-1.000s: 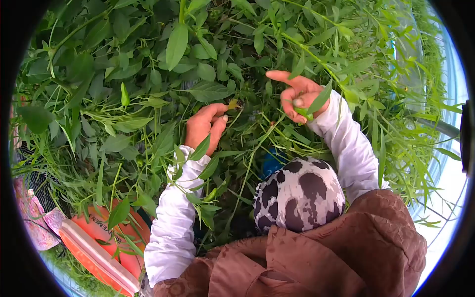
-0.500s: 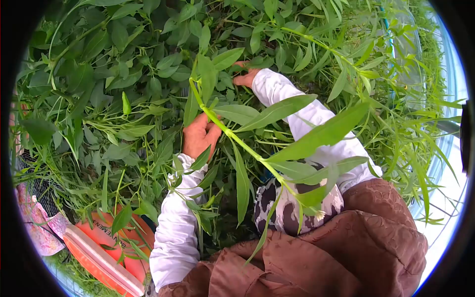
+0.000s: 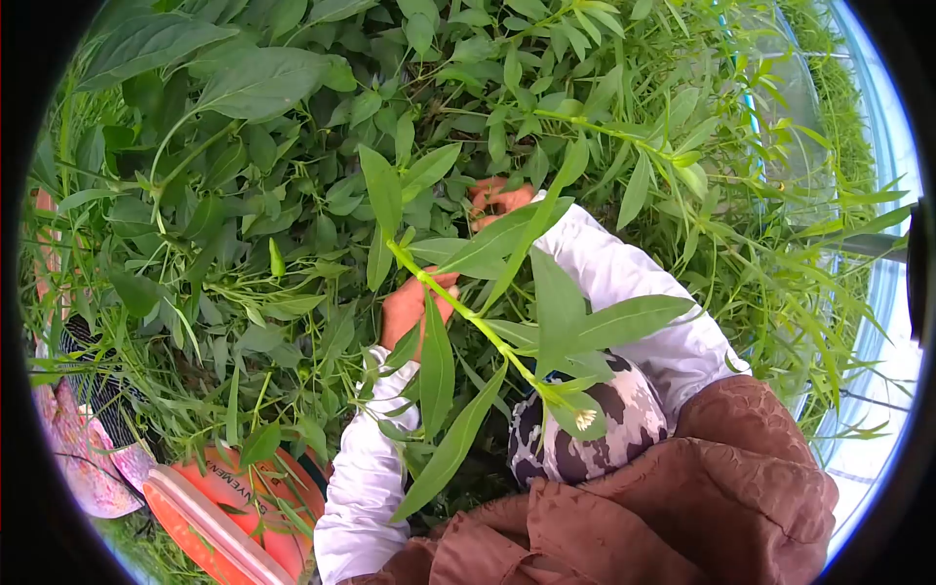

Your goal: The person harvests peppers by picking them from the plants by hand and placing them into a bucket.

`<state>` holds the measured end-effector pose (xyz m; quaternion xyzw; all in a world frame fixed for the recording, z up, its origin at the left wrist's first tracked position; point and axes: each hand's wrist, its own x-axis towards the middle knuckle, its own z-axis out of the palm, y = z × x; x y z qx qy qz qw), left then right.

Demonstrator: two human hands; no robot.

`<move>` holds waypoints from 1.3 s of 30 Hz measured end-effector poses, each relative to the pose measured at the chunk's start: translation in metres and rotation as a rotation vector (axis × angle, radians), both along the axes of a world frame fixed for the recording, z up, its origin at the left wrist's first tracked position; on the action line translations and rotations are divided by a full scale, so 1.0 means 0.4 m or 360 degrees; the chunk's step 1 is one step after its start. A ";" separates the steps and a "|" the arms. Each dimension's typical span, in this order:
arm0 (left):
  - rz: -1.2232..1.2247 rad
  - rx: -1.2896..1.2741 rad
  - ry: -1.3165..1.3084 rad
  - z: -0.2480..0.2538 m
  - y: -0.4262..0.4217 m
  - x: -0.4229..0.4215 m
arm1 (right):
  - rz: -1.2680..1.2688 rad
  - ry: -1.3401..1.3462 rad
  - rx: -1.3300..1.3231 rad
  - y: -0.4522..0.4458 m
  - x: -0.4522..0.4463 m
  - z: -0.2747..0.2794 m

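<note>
Leaves of a long weed stem [image 3: 468,314] with a small white flower cross in front of my left hand [image 3: 411,307], which is among the plants at the centre. Its fingers are mostly covered, so I cannot make out what it touches. Farther up and to the right, my right hand [image 3: 499,202] reaches into the foliage with its fingers curled; anything in them is hidden by leaves. A green pepper [image 3: 276,257] hangs on a plant left of my left hand.
An orange and white object with lettering [image 3: 229,507] lies at the lower left, beside pink patterned cloth [image 3: 93,458] and black mesh. My patterned knee [image 3: 595,419] is below the hands. Clear plastic sheeting [image 3: 868,312] runs along the right.
My right hand has moved left and up from its raised pose into the foliage. The flowering stem has swung in front of my left hand. The view has shifted slightly.
</note>
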<state>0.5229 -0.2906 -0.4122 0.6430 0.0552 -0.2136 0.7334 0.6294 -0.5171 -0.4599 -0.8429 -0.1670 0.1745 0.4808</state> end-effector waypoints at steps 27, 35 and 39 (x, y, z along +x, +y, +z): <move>0.0114 -0.1936 0.0905 0.022 -0.032 -0.018 | 0.0902 -0.0592 0.0298 0.169 -0.118 0.362; -0.0064 -0.1589 0.0736 0.007 -0.008 -0.001 | -0.0306 -0.1324 -0.0702 0.077 0.391 0.375; -0.0117 -0.1526 0.0799 -0.003 -0.043 -0.023 | 0.0045 -0.0640 -0.1583 0.033 0.509 0.202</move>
